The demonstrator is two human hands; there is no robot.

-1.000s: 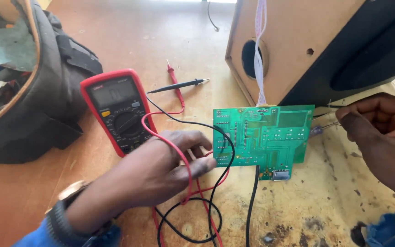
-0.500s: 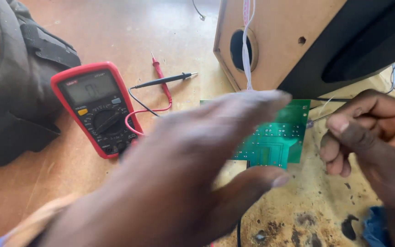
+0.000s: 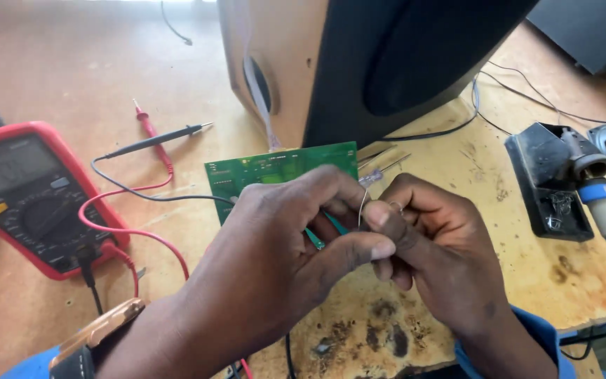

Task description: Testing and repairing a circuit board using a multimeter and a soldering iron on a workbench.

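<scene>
A thin wire (image 3: 362, 203) was pinched between both hands, left hand (image 3: 285, 260) and right hand (image 3: 433, 253), just above the green circuit board (image 3: 275, 168), and was probably best kept taut.

A thin silvery wire (image 3: 361, 205), bent into a narrow upright loop, is pinched between the fingertips of both hands. Just behind it a green circuit board (image 3: 275, 168) lies flat mid-counter, its near edge hidden under the hands.
</scene>
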